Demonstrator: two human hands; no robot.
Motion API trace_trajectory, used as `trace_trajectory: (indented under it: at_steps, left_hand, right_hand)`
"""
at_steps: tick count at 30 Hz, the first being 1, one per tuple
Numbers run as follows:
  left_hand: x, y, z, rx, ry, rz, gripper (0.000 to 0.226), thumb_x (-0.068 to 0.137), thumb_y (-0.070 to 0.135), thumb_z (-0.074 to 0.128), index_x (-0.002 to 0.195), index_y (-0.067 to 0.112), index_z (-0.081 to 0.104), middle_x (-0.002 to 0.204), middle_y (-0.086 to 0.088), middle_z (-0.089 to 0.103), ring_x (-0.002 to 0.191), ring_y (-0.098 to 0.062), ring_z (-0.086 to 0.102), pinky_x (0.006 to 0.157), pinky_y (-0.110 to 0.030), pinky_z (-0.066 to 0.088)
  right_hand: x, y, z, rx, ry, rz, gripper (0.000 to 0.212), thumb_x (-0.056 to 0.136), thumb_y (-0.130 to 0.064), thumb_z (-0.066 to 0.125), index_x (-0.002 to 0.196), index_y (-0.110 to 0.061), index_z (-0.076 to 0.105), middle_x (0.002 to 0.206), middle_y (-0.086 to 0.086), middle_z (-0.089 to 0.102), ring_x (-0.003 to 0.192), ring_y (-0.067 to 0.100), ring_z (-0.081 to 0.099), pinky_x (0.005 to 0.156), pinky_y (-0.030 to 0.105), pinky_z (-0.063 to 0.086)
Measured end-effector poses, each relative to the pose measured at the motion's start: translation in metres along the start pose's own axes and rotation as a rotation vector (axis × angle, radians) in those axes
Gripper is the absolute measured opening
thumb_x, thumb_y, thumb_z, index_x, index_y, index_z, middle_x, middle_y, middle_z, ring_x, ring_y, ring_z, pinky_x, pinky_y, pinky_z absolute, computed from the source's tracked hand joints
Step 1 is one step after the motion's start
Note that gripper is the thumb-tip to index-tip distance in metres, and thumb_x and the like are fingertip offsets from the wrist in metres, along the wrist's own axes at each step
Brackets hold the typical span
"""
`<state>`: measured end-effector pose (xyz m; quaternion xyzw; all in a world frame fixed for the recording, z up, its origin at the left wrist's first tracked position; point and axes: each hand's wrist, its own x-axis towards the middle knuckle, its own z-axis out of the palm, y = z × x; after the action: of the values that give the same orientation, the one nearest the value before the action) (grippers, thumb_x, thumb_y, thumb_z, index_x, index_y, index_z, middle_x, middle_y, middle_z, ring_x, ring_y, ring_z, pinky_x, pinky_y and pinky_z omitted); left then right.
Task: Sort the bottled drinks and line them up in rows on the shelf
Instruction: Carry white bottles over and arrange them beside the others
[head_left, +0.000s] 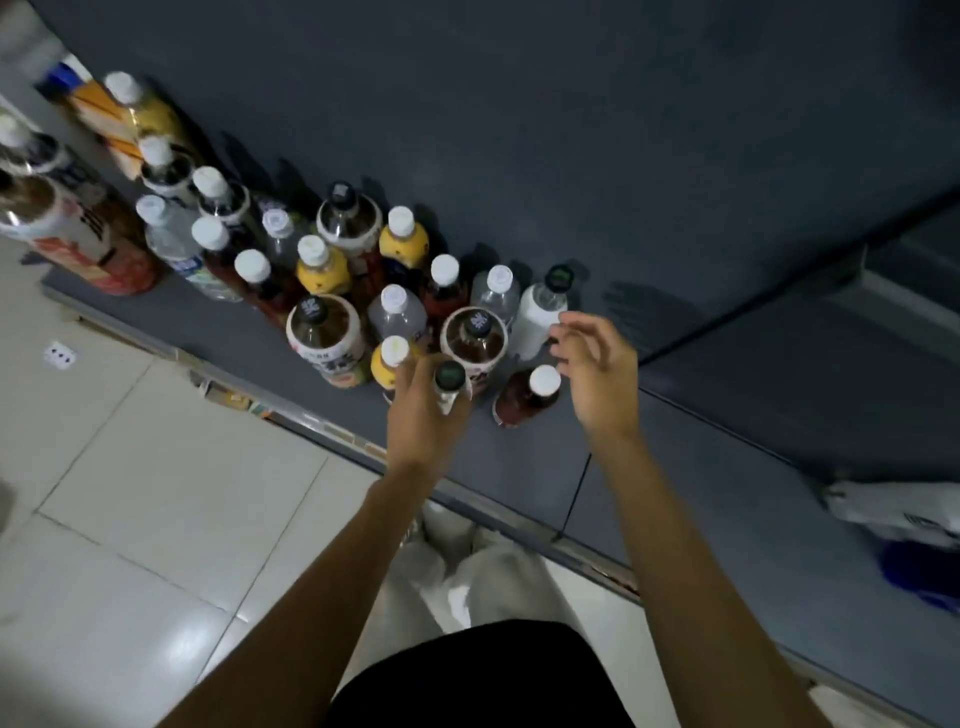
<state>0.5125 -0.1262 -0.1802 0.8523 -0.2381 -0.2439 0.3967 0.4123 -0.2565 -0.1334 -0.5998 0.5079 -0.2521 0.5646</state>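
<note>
Head view, shelf (519, 156): dark grey, carried the drinks in a loose cluster.
Left grip (423, 410): fingers curled round a dark-capped bottle (450, 376) at the front.
Right grip (597, 364): fingers relaxed, holding nothing, just beside a white-capped brown bottle (527, 397).

A shop aisle, by the look of it.
Assorted bottled drinks (332, 270) crowd a low grey shelf (519, 457) (price-tag strip along its edge) above pale floor tiles (156, 519).

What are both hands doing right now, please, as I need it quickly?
Left hand: closed around a dark-capped bottle at the front of the shelf.
Right hand: open, fingers relaxed, holding nothing, above the brown white-capped bottle.
</note>
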Motion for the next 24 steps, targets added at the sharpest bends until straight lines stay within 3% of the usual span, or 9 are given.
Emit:
trace_trajectory:
  at_steps: [5,8,10,13,17,21,24]
  left_hand:
    - [0.007,-0.014,-0.002,0.004,-0.050,0.064,0.032,0.084,0.026,0.070,0.114,0.024,0.059,0.111,0.005,0.061,0.091,-0.013,0.054,0.075,-0.024,0.038]
    - [0.007,-0.022,-0.001,-0.008,-0.047,0.073,0.037,0.084,0.031,0.069,0.119,0.027,0.059,0.111,0.009,0.063,0.088,-0.010,0.056,0.073,-0.017,0.041]
    - [0.008,-0.025,0.001,0.018,-0.047,0.082,0.038,0.085,0.033,0.068,0.121,0.029,0.057,0.112,0.011,0.062,0.085,-0.006,0.055,0.072,-0.010,0.040]
    - [0.006,-0.022,0.001,0.031,-0.034,0.079,0.034,0.087,0.031,0.066,0.117,0.040,0.052,0.111,0.014,0.058,0.082,0.001,0.049,0.071,-0.003,0.036]
    - [0.003,-0.018,0.006,0.017,0.000,0.066,0.033,0.089,0.029,0.064,0.116,0.042,0.049,0.116,0.013,0.055,0.092,-0.008,0.052,0.074,-0.012,0.039]
    - [-0.002,-0.017,0.012,0.048,0.004,0.041,0.028,0.090,0.031,0.062,0.118,0.030,0.054,0.118,0.012,0.055,0.089,-0.014,0.054,0.075,-0.022,0.042]
    - [-0.006,-0.013,0.013,0.035,0.034,0.016,0.028,0.090,0.032,0.062,0.117,0.026,0.056,0.117,0.008,0.059,0.096,-0.017,0.057,0.077,-0.026,0.044]
  right_hand:
    - [0.040,0.013,0.006,-0.004,0.054,0.072,0.016,0.088,-0.007,0.063,0.104,-0.009,0.064,0.098,-0.002,0.068,0.086,0.007,0.063,0.075,0.018,0.048]
    - [0.070,0.025,0.014,-0.095,0.071,0.117,0.027,0.081,-0.020,0.073,0.104,-0.015,0.059,0.105,0.003,0.068,0.082,0.005,0.062,0.069,0.013,0.044]
    - [0.086,0.035,0.017,-0.199,0.075,0.118,0.039,0.075,-0.035,0.077,0.106,-0.018,0.059,0.106,0.002,0.067,0.086,0.009,0.063,0.071,0.019,0.047]
    - [0.094,0.047,0.019,-0.320,-0.008,0.098,0.049,0.077,-0.048,0.071,0.116,-0.022,0.060,0.113,0.002,0.066,0.102,0.019,0.062,0.086,0.037,0.051]
    - [0.088,0.051,0.009,-0.308,-0.070,0.071,0.042,0.089,-0.045,0.061,0.124,-0.021,0.055,0.119,0.002,0.064,0.110,0.021,0.059,0.094,0.042,0.048]
    - [0.073,0.056,-0.010,-0.258,-0.046,0.046,0.037,0.093,-0.031,0.060,0.127,-0.017,0.053,0.126,0.000,0.060,0.115,0.015,0.054,0.096,0.030,0.042]
    - [0.058,0.066,-0.024,-0.238,-0.001,0.022,0.037,0.092,-0.031,0.061,0.125,-0.016,0.055,0.125,0.004,0.062,0.116,0.021,0.057,0.102,0.040,0.045]
